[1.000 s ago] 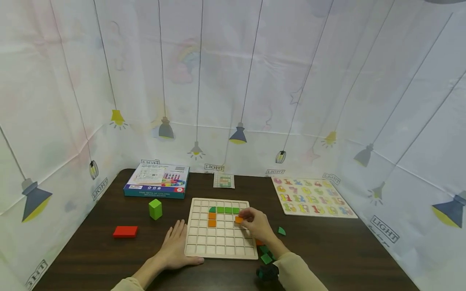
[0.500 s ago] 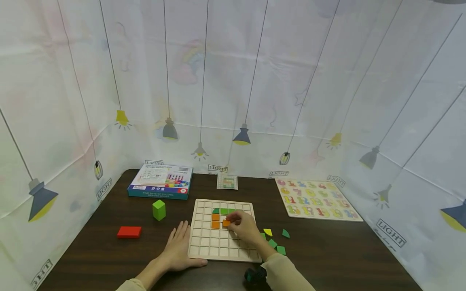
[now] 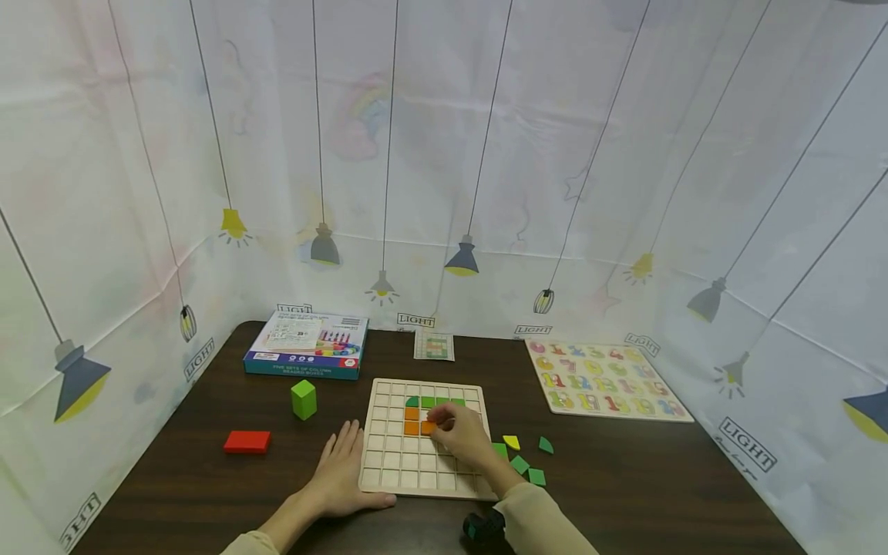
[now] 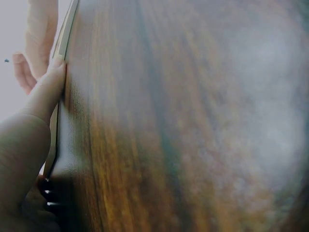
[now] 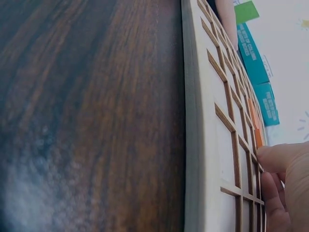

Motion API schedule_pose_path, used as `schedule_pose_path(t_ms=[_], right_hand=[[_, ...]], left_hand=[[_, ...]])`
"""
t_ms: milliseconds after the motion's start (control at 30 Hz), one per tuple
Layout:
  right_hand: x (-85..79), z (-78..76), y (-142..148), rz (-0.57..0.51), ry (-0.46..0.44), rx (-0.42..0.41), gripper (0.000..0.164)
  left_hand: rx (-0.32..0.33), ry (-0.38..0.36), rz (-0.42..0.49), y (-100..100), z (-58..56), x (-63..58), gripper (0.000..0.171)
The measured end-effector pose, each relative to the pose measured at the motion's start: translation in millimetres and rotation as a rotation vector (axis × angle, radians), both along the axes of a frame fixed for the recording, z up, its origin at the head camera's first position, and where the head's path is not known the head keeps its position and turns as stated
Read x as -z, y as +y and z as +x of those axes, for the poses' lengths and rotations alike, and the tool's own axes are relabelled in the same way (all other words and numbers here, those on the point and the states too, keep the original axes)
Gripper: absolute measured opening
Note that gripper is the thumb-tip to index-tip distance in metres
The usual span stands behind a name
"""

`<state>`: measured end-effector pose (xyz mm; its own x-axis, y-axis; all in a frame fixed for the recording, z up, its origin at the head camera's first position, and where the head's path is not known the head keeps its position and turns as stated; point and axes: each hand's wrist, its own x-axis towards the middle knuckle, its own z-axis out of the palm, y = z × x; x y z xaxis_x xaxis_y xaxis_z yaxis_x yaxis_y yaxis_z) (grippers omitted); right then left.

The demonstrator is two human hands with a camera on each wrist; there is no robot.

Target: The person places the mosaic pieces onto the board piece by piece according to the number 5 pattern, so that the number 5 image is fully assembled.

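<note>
A wooden grid board (image 3: 391, 461) lies in front of me. My right hand (image 3: 461, 435) pinches an orange square tile (image 3: 427, 428) at a cell beside two orange tiles (image 3: 412, 421). In the right wrist view the thumb (image 5: 273, 157) meets the orange strip of tiles (image 5: 256, 123). Above them on the board runs a row of green square tiles (image 3: 428, 402), starting with a dark green quarter-round (image 3: 412, 401); the right hand partly covers this row. My left hand (image 3: 340, 482) rests flat at the board's left side, its thumb (image 4: 50, 82) along the front corner.
Right of the board lie loose green tiles (image 3: 536, 477), a yellow piece (image 3: 512, 442) and a dark green quarter-round (image 3: 546, 445). A pattern card (image 3: 434, 346), a boxed set (image 3: 305, 366) and a number board (image 3: 603, 378) are farther back. A green block (image 3: 304, 400) and red block (image 3: 247, 442) are left.
My right hand has carried the orange tile leftward across the board and lowered it beside the other orange tiles. The left hand stays in place. The head view has shifted slightly.
</note>
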<state>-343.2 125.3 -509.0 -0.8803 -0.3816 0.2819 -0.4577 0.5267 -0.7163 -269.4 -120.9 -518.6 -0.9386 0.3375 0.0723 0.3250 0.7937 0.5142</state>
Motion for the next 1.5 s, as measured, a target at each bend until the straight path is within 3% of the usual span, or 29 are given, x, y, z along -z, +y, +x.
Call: schedule_pose_path(t_ms=[600, 767, 1233, 1500], right_hand=[[-0.9, 1.4, 0, 0.048, 0.014, 0.012, 0.022], [-4.3, 1.8, 6, 0.014, 0.005, 0.012, 0.02], [-15.5, 11.1, 65, -0.066, -0.036, 0.107, 0.014], [-12.2, 25.7, 96, -0.044, 0.016, 0.118, 0.01]], left_hand=[[-0.003, 0.008, -0.002, 1, 0.8, 2.7, 0.126], [-0.002, 0.01, -0.003, 2, 1.6, 1.7, 0.126], [-0.013, 0.023, -0.039, 3, 2.2, -3.8, 0.124], [-0.018, 0.016, -0.033, 4, 4.2, -4.2, 0.125]])
